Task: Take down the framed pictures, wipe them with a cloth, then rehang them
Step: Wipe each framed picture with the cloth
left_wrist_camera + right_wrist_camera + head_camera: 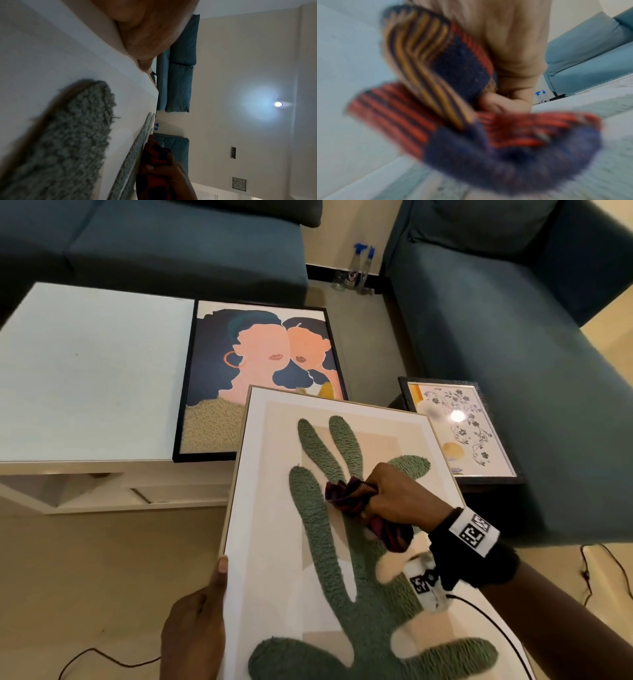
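A light-framed picture with a tufted green cactus (342, 542) tilts toward me in the head view. My left hand (198, 621) grips its left edge, thumb on the front. My right hand (387, 498) holds a bunched red, navy and orange striped cloth (352, 498) against the cactus picture's middle. The left wrist view shows the cactus tufts (68, 142), my left thumb (145, 40) and the cloth (156, 155). The right wrist view is blurred, filled by the cloth (453, 108).
A black-framed picture of two faces (260, 378) lies on a white table (85, 378). A floral framed picture (459, 426) rests on a low dark stand by a teal sofa (513, 320). Spray bottles (356, 268) stand on the floor between the sofas. Cables trail on the floor.
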